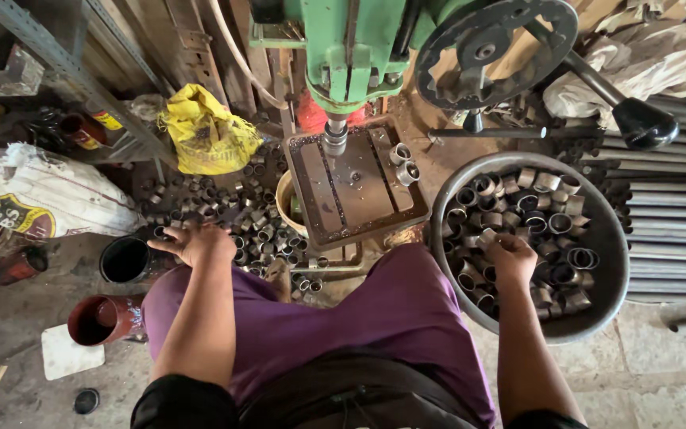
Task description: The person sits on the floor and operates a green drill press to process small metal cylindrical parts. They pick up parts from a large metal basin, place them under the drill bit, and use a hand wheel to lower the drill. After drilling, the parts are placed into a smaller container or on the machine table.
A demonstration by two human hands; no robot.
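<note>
My right hand (510, 256) reaches into a round grey metal basin (614, 262) full of short metal pipe rings (549, 206), fingers curled around one ring. My left hand (198, 242) rests palm down on a heap of the same rings (248, 218) spread on the floor to the left; whether it grips one is hidden. Between the hands stands a green drill press (349, 48) with its rusty slotted table (355, 187). Two rings (403, 163) sit on that table near the spindle (335, 139).
A black feed wheel with a knobbed handle (645, 123) juts out at upper right. Long steel tubes (676, 214) lie stacked at right. A yellow bag (208, 135), a white sack (37, 195), a black can (126, 260) and a red can (105, 319) stand at left.
</note>
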